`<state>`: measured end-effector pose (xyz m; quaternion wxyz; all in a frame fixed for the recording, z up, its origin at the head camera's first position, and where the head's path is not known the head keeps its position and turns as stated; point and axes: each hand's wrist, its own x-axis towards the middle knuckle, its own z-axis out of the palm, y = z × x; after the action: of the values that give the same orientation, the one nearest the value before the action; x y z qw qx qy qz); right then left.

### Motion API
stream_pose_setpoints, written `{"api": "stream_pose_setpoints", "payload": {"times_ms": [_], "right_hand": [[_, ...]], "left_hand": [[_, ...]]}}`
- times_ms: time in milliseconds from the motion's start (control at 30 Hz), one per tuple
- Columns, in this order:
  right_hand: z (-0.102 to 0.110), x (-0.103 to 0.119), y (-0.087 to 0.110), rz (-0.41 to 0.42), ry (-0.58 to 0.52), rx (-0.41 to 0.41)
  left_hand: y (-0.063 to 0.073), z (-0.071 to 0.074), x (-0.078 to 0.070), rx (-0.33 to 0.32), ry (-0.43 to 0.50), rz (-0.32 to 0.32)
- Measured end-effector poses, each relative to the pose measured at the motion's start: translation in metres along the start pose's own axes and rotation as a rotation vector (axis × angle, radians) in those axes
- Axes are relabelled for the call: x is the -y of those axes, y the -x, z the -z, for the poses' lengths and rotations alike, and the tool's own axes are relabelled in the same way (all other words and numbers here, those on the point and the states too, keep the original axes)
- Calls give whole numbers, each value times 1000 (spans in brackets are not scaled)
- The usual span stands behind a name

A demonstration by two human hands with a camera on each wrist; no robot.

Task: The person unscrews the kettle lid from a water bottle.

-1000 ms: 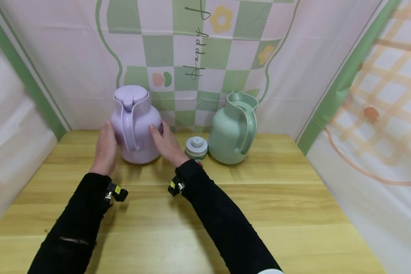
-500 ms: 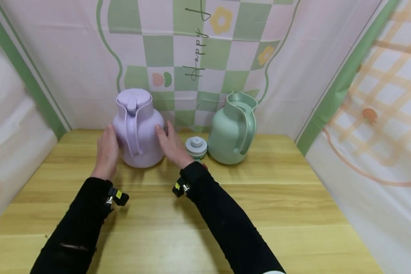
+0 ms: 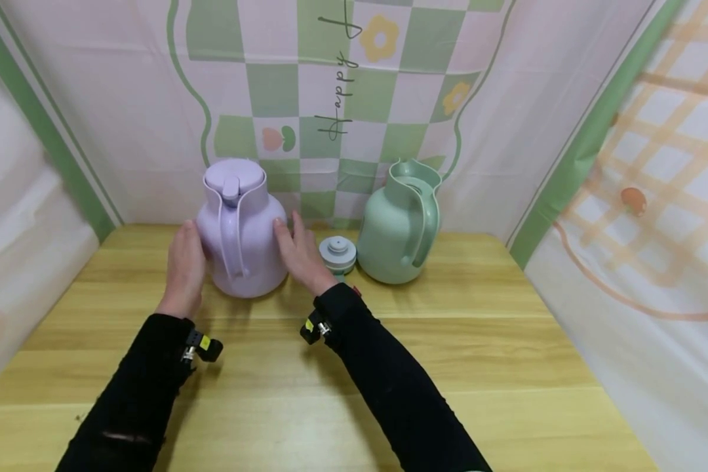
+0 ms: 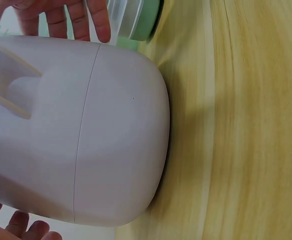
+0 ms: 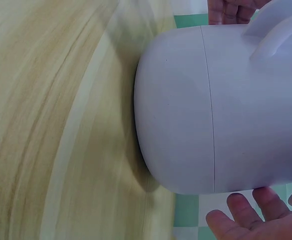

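A lilac vacuum jug (image 3: 250, 246) with a lid stands upright on the wooden table (image 3: 271, 393), its handle facing me. On its left side lies my left hand (image 3: 184, 265), fingers fairly straight. My right hand (image 3: 303, 255) is at the other side, its thumb near the jug's body. The right wrist view has the right hand's loosely spread fingers (image 5: 243, 210) at the lilac wall, with little or no gap. In the left wrist view, straight fingers of the right hand (image 4: 78, 20) show beyond the jug. Part of each hand's contact is hidden.
A green jug (image 3: 392, 236) without a visible lid stands on the right. Between the jugs sits a round grey-and-green stopper-like piece (image 3: 337, 252), partly behind my right wrist, with a small red part beside it. A patterned cloth (image 3: 318, 85) hangs behind the table.
The lilac jug has shifted toward me and slightly right, with both hands at its sides. The green jug and the round piece have stayed in place.
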<state>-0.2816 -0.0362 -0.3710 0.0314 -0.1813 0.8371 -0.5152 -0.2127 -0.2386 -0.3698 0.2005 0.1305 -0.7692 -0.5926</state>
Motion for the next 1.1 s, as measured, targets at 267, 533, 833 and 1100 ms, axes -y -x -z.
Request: {"api": "stream_pose_setpoints", "payload": {"times_ms": [267, 533, 833, 1100], "right_hand": [[1, -1, 5, 23, 37, -38], [3, -5, 10, 101, 53, -72], [9, -9, 18, 211, 125, -124], [10, -10, 26, 93, 83, -65]], "left_hand": [[9, -1, -1, 59, 100, 43], [15, -5, -5, 25, 83, 105], [18, -9, -5, -9, 60, 81], [22, -11, -4, 27, 25, 13]]}}
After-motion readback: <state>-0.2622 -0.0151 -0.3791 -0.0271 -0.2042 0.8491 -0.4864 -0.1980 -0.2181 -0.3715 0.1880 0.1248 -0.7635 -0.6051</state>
